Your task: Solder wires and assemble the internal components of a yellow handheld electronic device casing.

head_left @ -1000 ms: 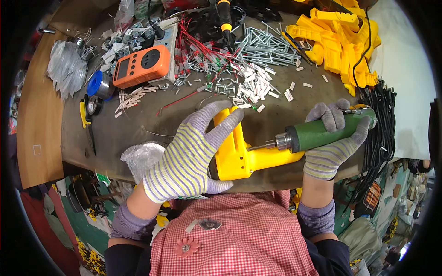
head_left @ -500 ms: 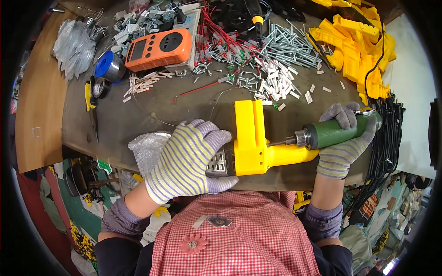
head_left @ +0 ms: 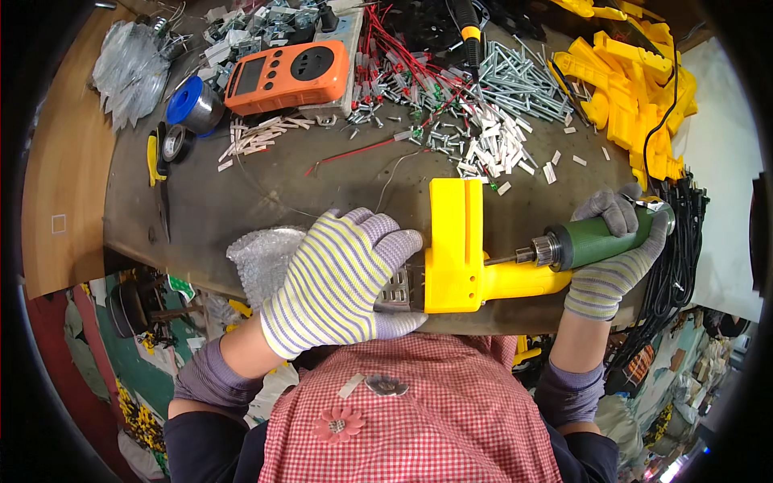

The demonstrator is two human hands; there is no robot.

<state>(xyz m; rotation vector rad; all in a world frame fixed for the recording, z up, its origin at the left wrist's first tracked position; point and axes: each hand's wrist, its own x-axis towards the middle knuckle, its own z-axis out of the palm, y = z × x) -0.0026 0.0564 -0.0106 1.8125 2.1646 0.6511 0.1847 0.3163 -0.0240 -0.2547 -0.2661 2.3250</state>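
My left hand, in a striped glove, is closed around the slotted metal end of a yellow plastic housing. The housing lies near the table's front edge, its handle pointing right. My right hand, gloved too, is wrapped round a green electric screwdriver. The driver lies almost level, above the yellow handle, and its bit points left into the housing's side. The bit's tip is hidden there, so any screw under it cannot be seen. Clear bubble wrap rests beside my left hand.
Long screws, white strips and red wires are heaped at the back. An orange multimeter, a solder spool and pliers lie left. Yellow housings and black cables crowd the right side.
The view has shifted slightly, so the bench things sit a little differently in it. Both hands keep their grips, and the driver's bit stays at the housing's side.
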